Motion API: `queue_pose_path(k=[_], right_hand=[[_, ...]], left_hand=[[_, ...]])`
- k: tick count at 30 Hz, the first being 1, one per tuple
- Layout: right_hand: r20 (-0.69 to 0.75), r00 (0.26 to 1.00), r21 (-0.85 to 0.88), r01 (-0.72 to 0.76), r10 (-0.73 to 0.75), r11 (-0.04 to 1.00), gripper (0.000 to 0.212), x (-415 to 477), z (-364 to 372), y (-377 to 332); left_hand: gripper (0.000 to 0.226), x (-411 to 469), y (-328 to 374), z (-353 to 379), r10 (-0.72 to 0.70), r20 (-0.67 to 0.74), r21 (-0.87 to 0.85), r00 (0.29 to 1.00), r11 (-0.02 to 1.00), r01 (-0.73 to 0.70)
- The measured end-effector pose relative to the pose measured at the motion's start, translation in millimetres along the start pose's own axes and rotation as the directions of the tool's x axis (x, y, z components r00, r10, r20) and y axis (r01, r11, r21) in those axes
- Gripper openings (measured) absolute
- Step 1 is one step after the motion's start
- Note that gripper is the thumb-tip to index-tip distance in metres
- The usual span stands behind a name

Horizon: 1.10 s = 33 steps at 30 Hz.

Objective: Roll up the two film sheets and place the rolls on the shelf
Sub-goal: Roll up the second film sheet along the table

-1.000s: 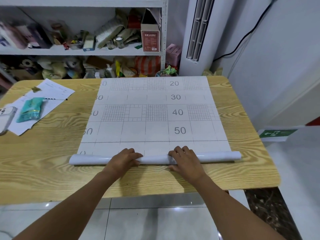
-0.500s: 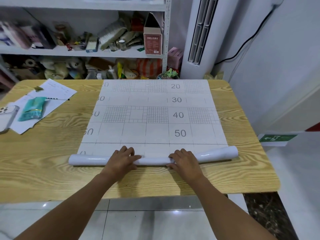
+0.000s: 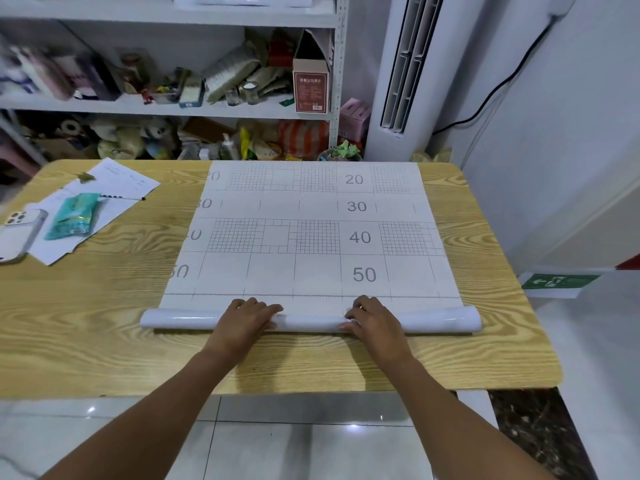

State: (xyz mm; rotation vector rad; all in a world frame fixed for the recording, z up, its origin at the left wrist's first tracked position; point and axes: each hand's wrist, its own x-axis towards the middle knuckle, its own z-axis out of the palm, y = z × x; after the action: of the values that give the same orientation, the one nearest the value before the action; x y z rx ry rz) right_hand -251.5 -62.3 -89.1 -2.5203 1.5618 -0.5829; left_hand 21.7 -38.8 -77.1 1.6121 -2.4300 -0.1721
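Note:
A white film sheet [image 3: 311, 268] printed with grids and the numbers 20 to 50 lies flat on the wooden table [image 3: 104, 323]. Its near edge is wound into a roll [image 3: 311, 322] that spans the sheet's width. My left hand [image 3: 246, 318] lies over the roll left of centre, fingers curled across its top. My right hand [image 3: 374, 320] grips the roll right of centre, fingertips tucked against it. The roll's right end [image 3: 460, 318] looks looser and thicker than the left end. Only one sheet can be told apart.
A metal shelf [image 3: 166, 110] crowded with boxes and clutter stands behind the table. At the table's left lie papers [image 3: 114, 178], a green packet [image 3: 74, 216] and a phone [image 3: 17, 233]. A white tower air conditioner [image 3: 405, 64] stands at the back right.
The roll has advanced a little toward the 50 line under both hands. Its right end has swung forward and grown thicker.

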Motion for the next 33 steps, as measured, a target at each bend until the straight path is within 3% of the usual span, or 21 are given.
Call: queue_pose_path(k=[4, 7, 9, 16, 18, 21, 22, 26, 28, 31, 33], right_hand=[[-0.007, 0.997, 0.082, -0.082, 0.083, 0.993, 0.019, -3.4, 3.2, 0.1], [-0.024, 0.993, 0.112, -0.109, 0.113, 0.988, 0.016, -1.6, -2.5, -4.4], [-0.009, 0.993, 0.099, -0.115, 0.116, 0.988, 0.014, -0.4, -3.1, -5.3], [0.067, 0.987, 0.01, -0.149, 0.148, 0.989, 0.005, -1.9, -1.5, -2.6], [0.108, 0.985, 0.004, -0.134, 0.133, 0.991, 0.018, -6.7, -3.1, -2.8], [0.18, 0.977, -0.012, -0.117, 0.117, 0.993, 0.058, -11.3, -3.1, -0.6], [0.185, 0.974, 0.022, -0.139, 0.132, 0.99, 0.061, -11.0, -4.3, -0.6], [0.126, 0.984, 0.102, -0.136, 0.123, 0.985, 0.035, -7.6, -9.1, 0.5], [0.093, 0.992, 0.099, -0.092, 0.083, 0.991, 0.025, -8.8, -7.8, 2.7], [0.048, 0.996, 0.08, -0.074, 0.071, 0.994, 0.021, -9.9, -6.3, 1.9], [0.023, 0.997, 0.089, -0.081, 0.079, 0.993, 0.02, -8.8, -5.2, 0.6]], left_hand=[[0.027, -5.1, 8.0, -0.1, 0.113, 0.005, 0.154, 0.994, 0.982, -0.112], [0.048, -5.0, 10.8, 0.1, 0.079, 0.018, 0.155, 0.997, 0.985, -0.081], [0.05, -4.0, 11.8, -1.5, 0.067, 0.024, 0.137, 0.997, 0.988, -0.07], [0.022, -1.9, 7.1, -1.3, 0.029, 0.017, 0.068, 0.999, 0.997, -0.03], [0.022, -0.8, 5.5, 0.8, 0.005, 0.032, 0.049, 0.999, 0.999, -0.006], [0.032, 0.0, 3.4, 3.3, -0.013, 0.072, 0.033, 0.997, 0.999, 0.01], [0.037, 0.3, 3.6, 2.5, -0.018, 0.086, 0.038, 0.996, 0.999, 0.015], [0.047, -0.7, 2.0, 2.5, -0.014, 0.082, 0.028, 0.997, 1.0, 0.012], [0.037, -3.6, -0.6, 4.6, 0.008, 0.049, -0.013, 0.999, 1.0, -0.007], [0.03, -5.8, -4.7, 3.3, 0.022, 0.06, -0.015, 0.998, 1.0, -0.021], [0.045, -4.1, -6.2, 0.5, 0.042, 0.137, 0.015, 0.99, 0.999, -0.045]])
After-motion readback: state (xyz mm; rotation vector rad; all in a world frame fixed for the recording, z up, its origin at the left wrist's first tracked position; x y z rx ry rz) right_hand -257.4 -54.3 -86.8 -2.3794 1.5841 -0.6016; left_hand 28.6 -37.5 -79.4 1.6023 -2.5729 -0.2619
